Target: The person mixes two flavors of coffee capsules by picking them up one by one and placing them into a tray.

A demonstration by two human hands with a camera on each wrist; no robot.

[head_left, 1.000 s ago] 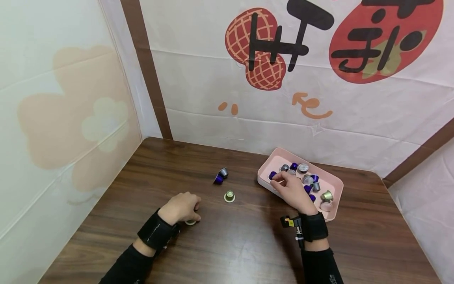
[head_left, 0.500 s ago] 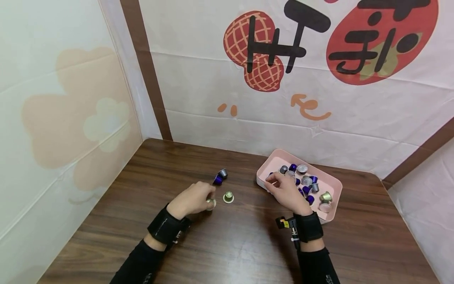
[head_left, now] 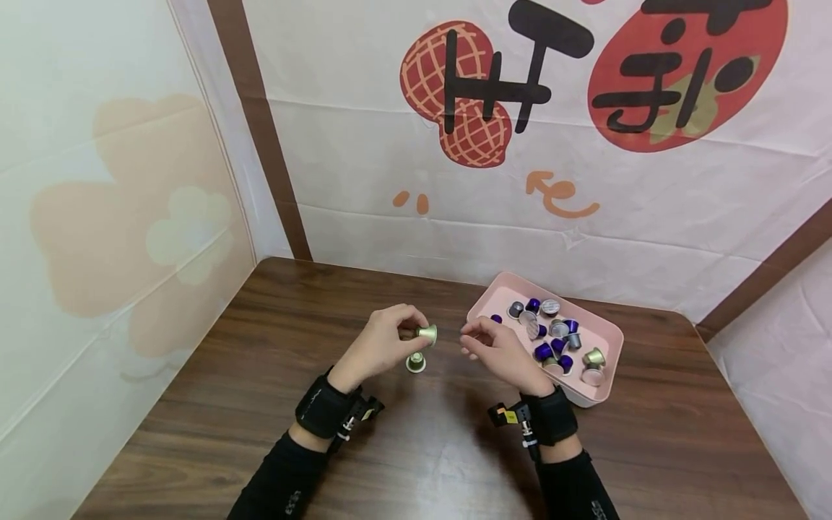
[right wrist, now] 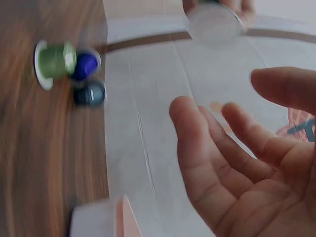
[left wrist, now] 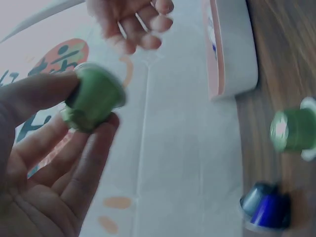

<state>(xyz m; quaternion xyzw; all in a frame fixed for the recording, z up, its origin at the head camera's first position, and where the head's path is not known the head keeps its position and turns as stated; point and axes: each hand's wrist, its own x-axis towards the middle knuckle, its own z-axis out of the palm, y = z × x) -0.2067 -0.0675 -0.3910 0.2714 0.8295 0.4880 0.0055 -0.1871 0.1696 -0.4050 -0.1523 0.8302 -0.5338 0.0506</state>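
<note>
My left hand [head_left: 383, 341] pinches a green coffee capsule [left wrist: 94, 98] between thumb and fingers, lifted above the table with its pale lid facing right. A second green capsule [head_left: 416, 362] stands lid-down on the table just below that hand. Facing the held capsule, a short gap away, is my right hand [head_left: 503, 354], its fingers relaxed and apart with nothing between them. In the right wrist view, a blue capsule [right wrist: 86, 65] and a grey-blue capsule [right wrist: 90, 94] lie close together beyond the standing green one; the left hand hides them in the head view.
A pink tray [head_left: 614, 336] sits at the back right of the wooden table [head_left: 416, 462], close to the right hand. Several blue, silver and green capsules lie loose in it. A printed cloth wall [head_left: 364, 231] rises behind the table's far edge.
The left hand has picked the green capsule up from the table and brought it right and upward. The right hand has moved left, away from over the tray.
</note>
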